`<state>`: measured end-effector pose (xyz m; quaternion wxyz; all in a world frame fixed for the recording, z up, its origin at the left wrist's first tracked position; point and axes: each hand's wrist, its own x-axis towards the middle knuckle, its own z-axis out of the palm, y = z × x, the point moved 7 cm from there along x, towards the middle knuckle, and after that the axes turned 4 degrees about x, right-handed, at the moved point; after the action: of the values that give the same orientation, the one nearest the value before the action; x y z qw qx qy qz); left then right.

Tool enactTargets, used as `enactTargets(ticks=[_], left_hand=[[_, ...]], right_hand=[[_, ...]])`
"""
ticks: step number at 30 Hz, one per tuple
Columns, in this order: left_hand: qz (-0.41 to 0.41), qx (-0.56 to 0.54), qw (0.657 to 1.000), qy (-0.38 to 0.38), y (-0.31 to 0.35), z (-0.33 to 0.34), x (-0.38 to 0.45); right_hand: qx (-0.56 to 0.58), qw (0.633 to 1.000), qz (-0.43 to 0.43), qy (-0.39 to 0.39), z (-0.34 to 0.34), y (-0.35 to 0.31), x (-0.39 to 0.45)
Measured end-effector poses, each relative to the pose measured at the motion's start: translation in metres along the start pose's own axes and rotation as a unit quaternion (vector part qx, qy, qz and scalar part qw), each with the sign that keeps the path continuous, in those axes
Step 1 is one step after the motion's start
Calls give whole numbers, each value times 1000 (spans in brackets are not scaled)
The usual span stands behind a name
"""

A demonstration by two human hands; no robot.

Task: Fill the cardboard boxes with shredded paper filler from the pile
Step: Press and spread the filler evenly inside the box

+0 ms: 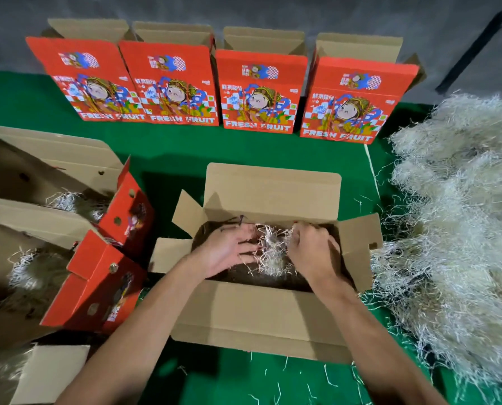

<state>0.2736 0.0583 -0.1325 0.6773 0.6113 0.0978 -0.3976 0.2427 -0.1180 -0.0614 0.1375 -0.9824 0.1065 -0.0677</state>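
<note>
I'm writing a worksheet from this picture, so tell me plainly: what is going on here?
A person is packing boxes with shredded paper. Both hands are down inside the open cardboard box in front of them: the left hand and the right hand are spreading a clump of shredded paper in it. The big pile of filler lies to the right on the green table. Opened boxes on the left already hold some filler, and four red boxes stand in a row at the back.
</note>
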Motion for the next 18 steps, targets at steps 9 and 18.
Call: enactTargets(ticks=[9, 18], left_hand=[[-57, 550, 817, 162, -14, -17, 1], [-128, 582, 790, 148, -4, -19, 15]], right_hand=[[113, 929, -186, -300, 52, -72, -13], [-68, 879, -67, -467, 138, -42, 1]])
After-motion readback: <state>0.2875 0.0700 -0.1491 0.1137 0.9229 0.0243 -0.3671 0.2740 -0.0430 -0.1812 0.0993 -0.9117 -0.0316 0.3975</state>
